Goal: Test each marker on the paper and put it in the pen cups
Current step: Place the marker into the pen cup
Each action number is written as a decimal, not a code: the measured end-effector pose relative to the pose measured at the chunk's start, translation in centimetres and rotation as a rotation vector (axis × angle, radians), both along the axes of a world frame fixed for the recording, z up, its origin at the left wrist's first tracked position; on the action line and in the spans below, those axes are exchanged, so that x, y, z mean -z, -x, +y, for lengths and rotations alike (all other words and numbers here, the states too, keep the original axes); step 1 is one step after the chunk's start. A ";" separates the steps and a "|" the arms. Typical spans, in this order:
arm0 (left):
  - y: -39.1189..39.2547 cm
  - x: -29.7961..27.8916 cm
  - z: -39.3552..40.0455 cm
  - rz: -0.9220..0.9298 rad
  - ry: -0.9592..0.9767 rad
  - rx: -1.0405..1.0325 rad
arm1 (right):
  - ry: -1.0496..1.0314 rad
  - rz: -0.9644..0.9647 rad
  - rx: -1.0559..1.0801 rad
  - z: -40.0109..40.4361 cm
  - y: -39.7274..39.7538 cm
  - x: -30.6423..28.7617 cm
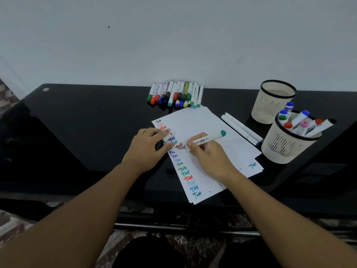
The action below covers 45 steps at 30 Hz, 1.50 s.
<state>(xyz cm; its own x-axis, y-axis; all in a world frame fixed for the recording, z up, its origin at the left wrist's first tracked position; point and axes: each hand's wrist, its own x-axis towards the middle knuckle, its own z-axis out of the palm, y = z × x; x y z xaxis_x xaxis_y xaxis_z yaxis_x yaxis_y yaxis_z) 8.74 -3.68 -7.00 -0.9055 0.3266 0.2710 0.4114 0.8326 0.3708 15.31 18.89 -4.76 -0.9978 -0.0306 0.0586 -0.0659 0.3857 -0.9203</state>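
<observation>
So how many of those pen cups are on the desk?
2. One cream slotted plastic pen cup stands at the back right, no markers showing; the other cream cup, just in front, holds markers.

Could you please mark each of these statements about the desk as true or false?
1. The right hand holds a white marker with a teal end cap, its tip at the white paper sheets. True.
2. Both cream slotted pen cups hold markers. False: the nearer cup holds several, while the farther cup looks empty.
3. The row of capped markers lies at the desk's far edge, beyond the paper. True.
4. The left hand is lifted clear of the paper. False: it rests at the paper's left edge, gripping a small dark object, probably a cap.
5. Two white markers lie between the paper and the cups. True.
</observation>
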 end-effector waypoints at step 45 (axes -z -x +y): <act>0.1 -0.2 0.0 -0.035 0.003 -0.008 | -0.089 0.003 0.031 0.1 0.1 -0.2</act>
